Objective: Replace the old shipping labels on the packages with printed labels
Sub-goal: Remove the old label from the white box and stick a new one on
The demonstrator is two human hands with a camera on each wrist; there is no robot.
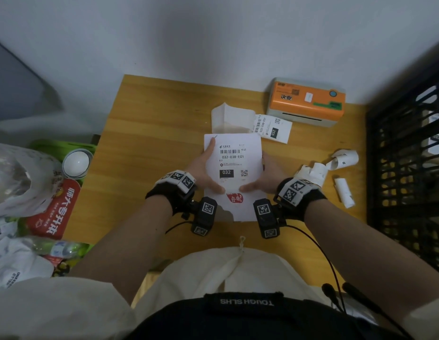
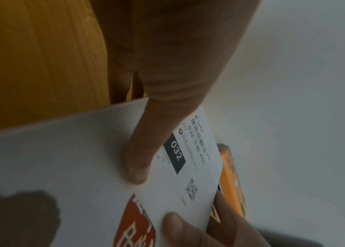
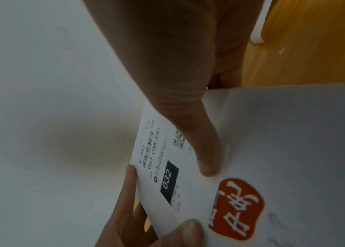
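White package (image 1: pixel 238 209) held above the wooden table (image 1: pixel 152 133), bearing a printed label (image 1: pixel 234 160) marked 032 on its upper face and a red seal (image 1: pixel 234 198) nearer the person. Left hand (image 1: pixel 205 171) and right hand (image 1: pixel 263 177) each pinch a side edge, thumbs on top, fingers beneath. Behind lie a second label (image 1: pixel 272 128), a peeled backing sheet (image 1: pixel 232 120) and an orange label printer (image 1: pixel 309 101)

Black crate (image 1: pixel 407 153) — white cup (image 1: pixel 77 163), red packet (image 1: pixel 55 207)
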